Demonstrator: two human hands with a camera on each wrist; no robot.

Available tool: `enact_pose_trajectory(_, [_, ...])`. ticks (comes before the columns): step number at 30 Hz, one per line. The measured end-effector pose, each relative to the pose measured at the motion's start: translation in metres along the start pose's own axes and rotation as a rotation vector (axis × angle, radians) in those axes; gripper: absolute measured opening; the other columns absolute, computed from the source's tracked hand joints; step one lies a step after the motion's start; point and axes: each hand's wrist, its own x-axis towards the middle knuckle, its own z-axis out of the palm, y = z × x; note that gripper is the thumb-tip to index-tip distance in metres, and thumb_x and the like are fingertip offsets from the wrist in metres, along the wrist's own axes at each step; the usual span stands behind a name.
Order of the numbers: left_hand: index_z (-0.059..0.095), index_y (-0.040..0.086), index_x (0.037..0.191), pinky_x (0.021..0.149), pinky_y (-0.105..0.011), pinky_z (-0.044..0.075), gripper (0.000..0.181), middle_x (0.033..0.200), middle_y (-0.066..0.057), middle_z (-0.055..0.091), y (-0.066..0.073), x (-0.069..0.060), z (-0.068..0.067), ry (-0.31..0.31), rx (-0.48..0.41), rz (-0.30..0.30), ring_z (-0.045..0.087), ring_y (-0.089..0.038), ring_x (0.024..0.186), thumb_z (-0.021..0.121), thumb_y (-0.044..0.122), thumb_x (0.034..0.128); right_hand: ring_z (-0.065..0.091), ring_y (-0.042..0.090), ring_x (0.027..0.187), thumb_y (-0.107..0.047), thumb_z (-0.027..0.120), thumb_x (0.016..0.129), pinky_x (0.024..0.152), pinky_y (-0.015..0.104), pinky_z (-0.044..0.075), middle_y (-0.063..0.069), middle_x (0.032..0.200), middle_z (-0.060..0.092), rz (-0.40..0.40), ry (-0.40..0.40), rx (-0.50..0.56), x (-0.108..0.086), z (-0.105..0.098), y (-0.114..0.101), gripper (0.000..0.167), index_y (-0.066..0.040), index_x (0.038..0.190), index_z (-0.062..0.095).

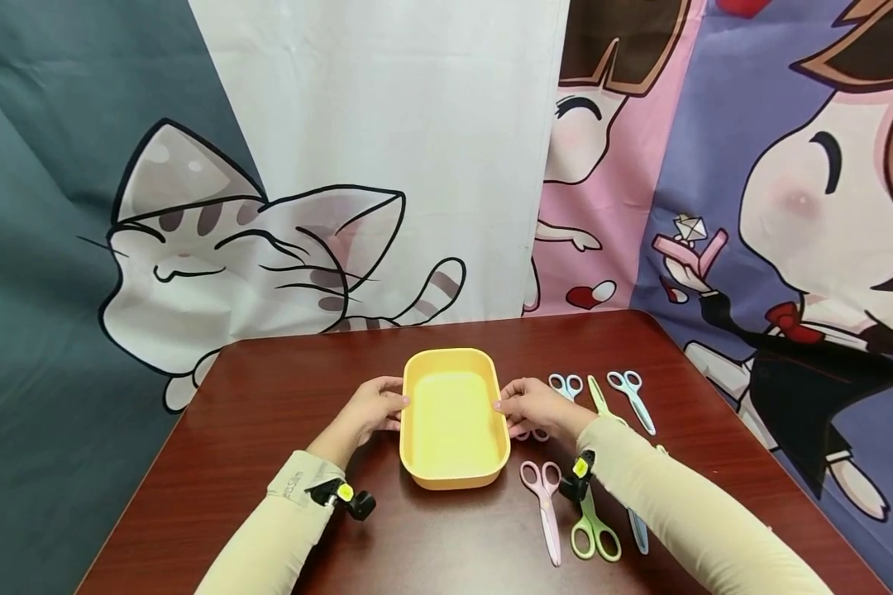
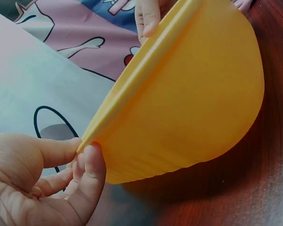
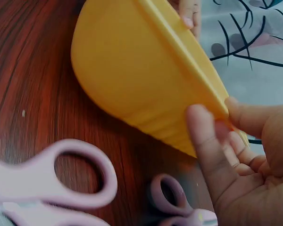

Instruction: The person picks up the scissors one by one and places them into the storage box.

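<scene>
A yellow plastic bin (image 1: 454,417) with rounded corners is between both hands, its bare inside facing up. My left hand (image 1: 373,408) pinches its left rim, thumb on the edge and fingers below, as the left wrist view shows with the hand (image 2: 52,179) close up. On the opposite side, my right hand (image 1: 539,406) grips the right rim; in the right wrist view that hand (image 3: 250,160) has its thumb at the edge and fingers against the outer wall. Whether the bin's base touches the table is hard to tell.
Several scissors lie to the right on the dark red-brown table (image 1: 305,364): pink scissors (image 1: 545,512), green-handled scissors (image 1: 594,533) and light blue scissors (image 1: 632,399). My right hand and forearm partly cover others. A cartoon-printed cloth (image 1: 446,165) hangs behind the table.
</scene>
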Motion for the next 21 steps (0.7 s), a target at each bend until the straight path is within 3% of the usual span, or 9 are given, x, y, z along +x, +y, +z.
enact_pose_trajectory(6, [0.050,0.003,0.140,0.060,-0.030,0.060,0.045,0.105,-0.016,0.068,-0.009,-0.004,-0.006,0.008,-0.055,-0.001,0.065,-0.018,0.073,0.065,0.006,0.0975,0.064,0.018,0.060,-0.007,0.064,0.098,0.055,0.028,0.059,0.014,0.081,0.062,0.007,0.020,0.034,0.004,0.009,-0.001,0.014,0.004,0.102,0.056])
enact_pose_trajectory(13, [0.044,0.001,0.144,0.061,-0.031,0.060,0.049,0.111,-0.015,0.067,-0.023,-0.008,-0.028,-0.017,-0.186,0.034,0.066,-0.016,0.074,0.064,0.005,0.0983,0.063,0.018,0.064,-0.007,0.064,0.098,0.057,0.030,0.060,0.012,0.082,0.062,-0.016,-0.007,0.071,0.011,0.028,-0.003,0.015,0.003,0.103,0.055])
enact_pose_trajectory(21, [0.047,0.001,0.134,0.061,-0.030,0.060,0.039,0.091,-0.005,0.068,-0.038,-0.006,-0.035,-0.073,-0.355,0.010,0.067,-0.015,0.074,0.062,0.004,0.0986,0.062,0.017,0.061,-0.009,0.063,0.100,0.054,0.029,0.059,0.012,0.081,0.061,-0.028,-0.002,0.092,0.012,0.036,-0.004,0.018,0.005,0.107,0.055])
